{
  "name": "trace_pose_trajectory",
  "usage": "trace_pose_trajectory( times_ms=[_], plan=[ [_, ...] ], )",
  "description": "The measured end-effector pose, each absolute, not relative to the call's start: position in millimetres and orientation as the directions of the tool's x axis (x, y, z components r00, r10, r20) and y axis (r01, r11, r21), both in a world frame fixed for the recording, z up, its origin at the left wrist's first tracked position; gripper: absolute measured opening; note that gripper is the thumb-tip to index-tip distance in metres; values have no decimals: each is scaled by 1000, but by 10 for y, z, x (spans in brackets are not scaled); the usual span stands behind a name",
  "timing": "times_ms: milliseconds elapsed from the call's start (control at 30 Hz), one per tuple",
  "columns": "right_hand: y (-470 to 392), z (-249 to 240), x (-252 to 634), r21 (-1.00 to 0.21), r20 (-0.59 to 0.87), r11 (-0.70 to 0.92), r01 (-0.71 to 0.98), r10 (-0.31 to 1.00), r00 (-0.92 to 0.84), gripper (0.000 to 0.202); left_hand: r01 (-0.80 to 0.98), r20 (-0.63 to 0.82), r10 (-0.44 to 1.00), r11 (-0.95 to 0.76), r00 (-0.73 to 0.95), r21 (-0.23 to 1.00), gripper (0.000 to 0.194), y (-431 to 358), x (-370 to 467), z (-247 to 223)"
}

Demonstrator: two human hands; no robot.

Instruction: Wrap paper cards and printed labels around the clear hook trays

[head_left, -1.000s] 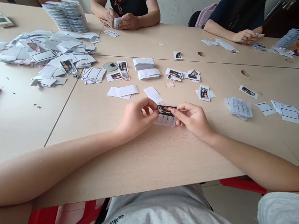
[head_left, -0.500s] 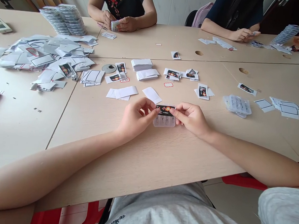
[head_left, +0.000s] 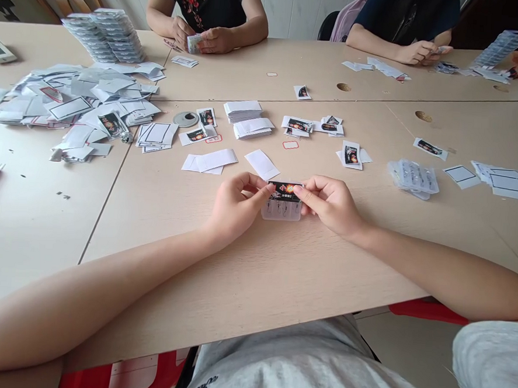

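A small clear plastic box (head_left: pixel 281 211) with a black label (head_left: pixel 284 191) across its upper part is held above the near part of the table. My left hand (head_left: pixel 240 207) grips its left side, thumb on the label's left end. On the other side my right hand (head_left: pixel 331 205) pinches the box, its thumb pressing the label near the top right corner. Small hooks show through the clear lower half. Just beyond the hands lie white slips (head_left: pixel 262 164), and a black label on white backing (head_left: pixel 351 155) sits to the right.
A heap of white papers (head_left: pixel 72 97) covers the left, with stacked boxes (head_left: pixel 106 35) behind. More clear boxes (head_left: pixel 413 177) lie at right, beside outlined slips (head_left: pixel 508 181). A tape roll (head_left: pixel 186 119) and card stacks (head_left: pixel 243 111) stand mid-table. Two people sit across the table.
The view has shifted slightly. Both hands keep their hold on the box, and the thumbs stay on the label with hardly any movement.
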State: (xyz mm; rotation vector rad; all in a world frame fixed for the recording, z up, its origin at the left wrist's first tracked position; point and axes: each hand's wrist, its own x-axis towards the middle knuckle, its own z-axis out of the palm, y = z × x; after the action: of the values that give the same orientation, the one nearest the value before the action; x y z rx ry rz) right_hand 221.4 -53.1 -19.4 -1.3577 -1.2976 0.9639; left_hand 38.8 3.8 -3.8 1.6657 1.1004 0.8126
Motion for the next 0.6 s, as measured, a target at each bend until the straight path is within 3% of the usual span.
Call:
trace_pose_trajectory(
  times_ms=[600],
  plan=[
    [-528,-208,2156,-927,178,106,359,968,174,32,306,115,934,-225,337,925,18,-4,459,-115]
  ],
)
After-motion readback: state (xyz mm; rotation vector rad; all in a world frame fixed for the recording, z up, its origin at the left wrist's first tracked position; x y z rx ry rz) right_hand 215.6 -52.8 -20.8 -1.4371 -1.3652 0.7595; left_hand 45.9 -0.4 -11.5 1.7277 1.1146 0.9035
